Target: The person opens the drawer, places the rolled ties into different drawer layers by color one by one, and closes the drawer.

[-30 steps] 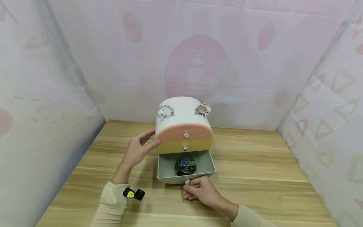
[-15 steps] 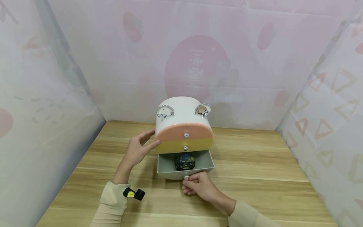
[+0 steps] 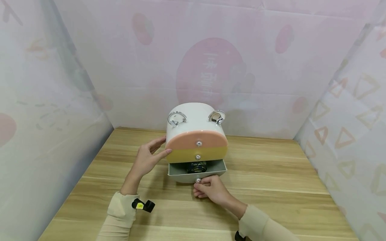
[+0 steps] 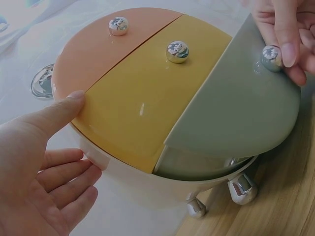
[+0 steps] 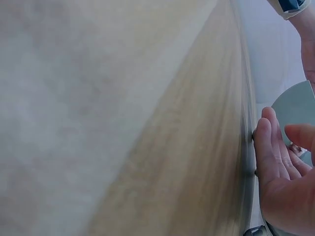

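A small rounded chest of drawers [image 3: 191, 117] stands on the table, white-shelled with coral and yellow drawers shut. Its green bottom drawer [image 3: 181, 178] is partly out. Inside lies a dark, patterned, rounded bundle [image 3: 196, 168], its far part hidden beneath the yellow drawer. With thumb and fingers my right hand [image 3: 214, 190] pinches the bottom drawer's silver knob [image 4: 270, 57]. My left hand [image 3: 145, 161] rests on the chest's left side. In the left wrist view its thumb [image 4: 66, 110] touches the front edge, its other fingers fairly straight by the white side.
The wooden table [image 3: 280, 174] extends around the chest, with printed cloth walls [image 3: 259, 67] at the back and both sides. Two silver rings [image 3: 177, 118] stick up from the chest's top, and silver feet [image 4: 242, 189] hold it off the table.
My right hand has moved away from me, pushing the green drawer further in, so less of the dark bundle shows. The left hand has stayed on the chest.
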Available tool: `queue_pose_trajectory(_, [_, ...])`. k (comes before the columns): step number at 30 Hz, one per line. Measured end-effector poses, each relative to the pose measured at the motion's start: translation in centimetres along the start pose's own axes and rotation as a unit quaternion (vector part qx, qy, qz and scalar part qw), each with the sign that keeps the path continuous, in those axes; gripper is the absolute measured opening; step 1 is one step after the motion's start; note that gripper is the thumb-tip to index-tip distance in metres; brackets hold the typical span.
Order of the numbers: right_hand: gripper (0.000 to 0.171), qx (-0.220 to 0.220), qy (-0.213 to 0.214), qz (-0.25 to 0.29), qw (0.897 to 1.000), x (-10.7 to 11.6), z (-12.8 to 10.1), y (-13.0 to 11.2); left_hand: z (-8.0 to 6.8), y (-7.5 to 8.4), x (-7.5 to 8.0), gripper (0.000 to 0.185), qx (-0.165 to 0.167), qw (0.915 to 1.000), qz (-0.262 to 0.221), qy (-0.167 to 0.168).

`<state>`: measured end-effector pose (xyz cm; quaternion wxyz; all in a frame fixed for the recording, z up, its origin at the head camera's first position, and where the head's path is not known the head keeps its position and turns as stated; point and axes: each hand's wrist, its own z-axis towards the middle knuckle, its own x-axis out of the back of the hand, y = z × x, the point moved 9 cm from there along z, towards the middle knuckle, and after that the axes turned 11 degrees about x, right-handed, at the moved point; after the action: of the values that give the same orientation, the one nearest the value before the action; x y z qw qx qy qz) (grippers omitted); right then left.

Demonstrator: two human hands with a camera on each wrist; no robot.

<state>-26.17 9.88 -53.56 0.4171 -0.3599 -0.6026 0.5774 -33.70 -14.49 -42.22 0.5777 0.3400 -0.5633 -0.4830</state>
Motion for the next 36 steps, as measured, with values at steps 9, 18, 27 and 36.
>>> queue_pose_trajectory(9, [0.025, -0.003, 0.010, -0.006, 1.000, 0.6, 1.2, 0.4, 0.0, 0.0, 0.0, 0.060, 0.001, 1.0000, -0.002, 0.001])
queue_pose_trajectory(18, [0.025, 0.005, 0.016, -0.014, 1.000, 1.1, 1.8, 0.2, -0.2, 0.3, -0.4, 0.060, 0.002, 1.0000, -0.007, -0.006])
queue_pose_trajectory(27, [0.025, 0.009, 0.029, -0.011, 0.999, 1.2, 2.5, 0.1, -0.3, 0.3, -0.4, 0.060, -0.001, 1.0000, -0.005, -0.008])
queue_pose_trajectory(36, [0.026, 0.009, 0.038, 0.002, 0.999, 1.3, 3.2, 0.1, -0.4, 0.1, -0.3, 0.060, 0.000, 1.0000, -0.001, -0.006])
